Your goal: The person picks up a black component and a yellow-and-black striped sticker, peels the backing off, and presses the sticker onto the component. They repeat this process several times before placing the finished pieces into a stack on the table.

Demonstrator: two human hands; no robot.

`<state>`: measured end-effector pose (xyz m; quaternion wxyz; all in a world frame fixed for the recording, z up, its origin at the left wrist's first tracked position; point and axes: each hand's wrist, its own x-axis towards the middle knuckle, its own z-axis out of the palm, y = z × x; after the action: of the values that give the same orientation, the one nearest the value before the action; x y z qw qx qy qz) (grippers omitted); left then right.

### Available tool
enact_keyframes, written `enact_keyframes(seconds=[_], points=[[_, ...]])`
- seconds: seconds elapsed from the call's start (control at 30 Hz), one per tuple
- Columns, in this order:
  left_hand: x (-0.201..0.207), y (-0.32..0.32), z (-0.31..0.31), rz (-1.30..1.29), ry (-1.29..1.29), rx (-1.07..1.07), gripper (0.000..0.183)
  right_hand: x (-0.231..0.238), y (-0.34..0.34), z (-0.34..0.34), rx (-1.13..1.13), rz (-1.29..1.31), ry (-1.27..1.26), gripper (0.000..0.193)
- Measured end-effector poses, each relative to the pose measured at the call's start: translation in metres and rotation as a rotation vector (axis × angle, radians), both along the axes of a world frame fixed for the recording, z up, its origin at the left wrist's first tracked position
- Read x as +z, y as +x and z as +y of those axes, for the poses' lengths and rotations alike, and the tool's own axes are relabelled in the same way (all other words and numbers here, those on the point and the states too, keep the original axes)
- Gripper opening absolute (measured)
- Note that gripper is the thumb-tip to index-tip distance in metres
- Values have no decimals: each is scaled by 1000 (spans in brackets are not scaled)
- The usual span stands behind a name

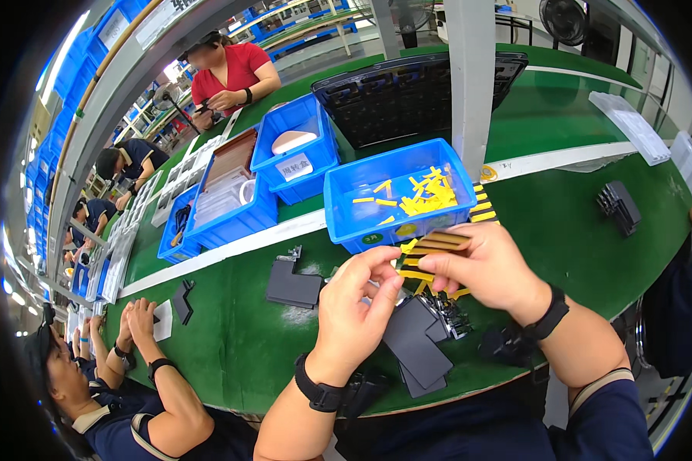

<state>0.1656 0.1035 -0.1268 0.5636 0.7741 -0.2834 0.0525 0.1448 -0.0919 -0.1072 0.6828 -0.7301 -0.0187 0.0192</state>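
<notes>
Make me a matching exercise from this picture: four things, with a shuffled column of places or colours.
Column one:
1. Striped sheet
2. Yellow pile
3. Red shirt
4. Table

Column two:
A. Green
B. On a person beyond the bins
C. Held in the right hand
D. Inside a blue bin

Pairs: 1-C, 2-D, 3-B, 4-A

A left hand (355,301) pinches a yellow strip (409,247) while the right hand (490,267) grips a striped sheet (443,241) over a green bench (223,346), a black band (321,390) on each wrist. Dark plates (417,336) lie below; a blue bin (344,194) just beyond holds yellow pieces (432,194). Across the bench is a person in red (237,75); at left, a neighbor (169,419) holds both hands together.
</notes>
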Motion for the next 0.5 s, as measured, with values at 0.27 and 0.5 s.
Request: enact_keyframes(seconds=[0.27,0.5], points=[[-8,20,21,615,-216,-34,19,-10,-2,4,-126,-155,380,19],[11,4,15,-49,470,117,43,-13,-2,2,-102,-210,260,17]])
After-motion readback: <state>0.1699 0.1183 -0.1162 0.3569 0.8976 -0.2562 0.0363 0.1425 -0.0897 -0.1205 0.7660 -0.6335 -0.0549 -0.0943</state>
